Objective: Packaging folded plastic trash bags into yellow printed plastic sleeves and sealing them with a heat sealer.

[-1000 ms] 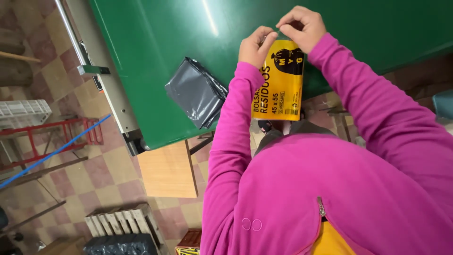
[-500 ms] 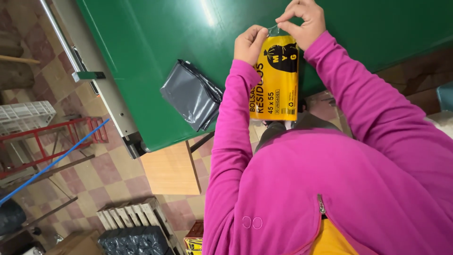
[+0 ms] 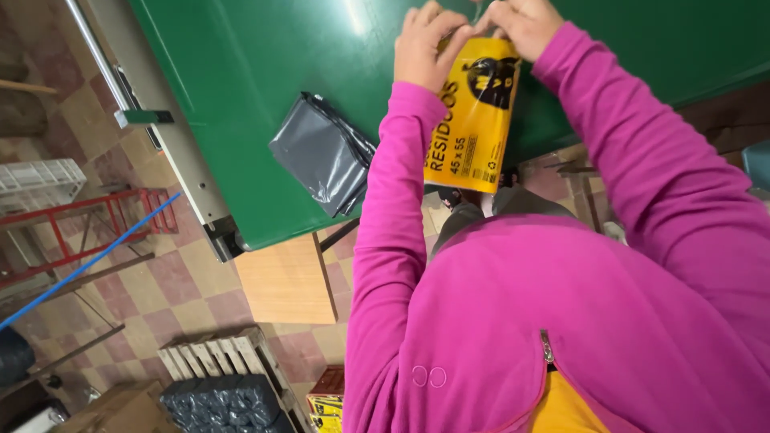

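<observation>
My left hand [image 3: 425, 40] and my right hand [image 3: 525, 22] both pinch the top edge of a yellow plastic package [image 3: 473, 120] with black print, held upright over the green table [image 3: 241, 72]. The package hangs down between my pink sleeves. A folded stack of grey plastic bags [image 3: 321, 152] lies on the table to the left of my left arm, near the table's front edge.
A wooden stool top [image 3: 285, 281] stands below the table edge. A metal rail [image 3: 144, 120] runs along the table's left side. On the tiled floor are a red metal frame [image 3: 72, 232], a blue pole [image 3: 80, 269], a wooden pallet with dark bags [image 3: 216, 393] and a white crate [image 3: 40, 180].
Both hands and the yellow package have shifted toward the top of the view, and the whole scene has slid a little as my head moved. The grip on the package top is the same.
</observation>
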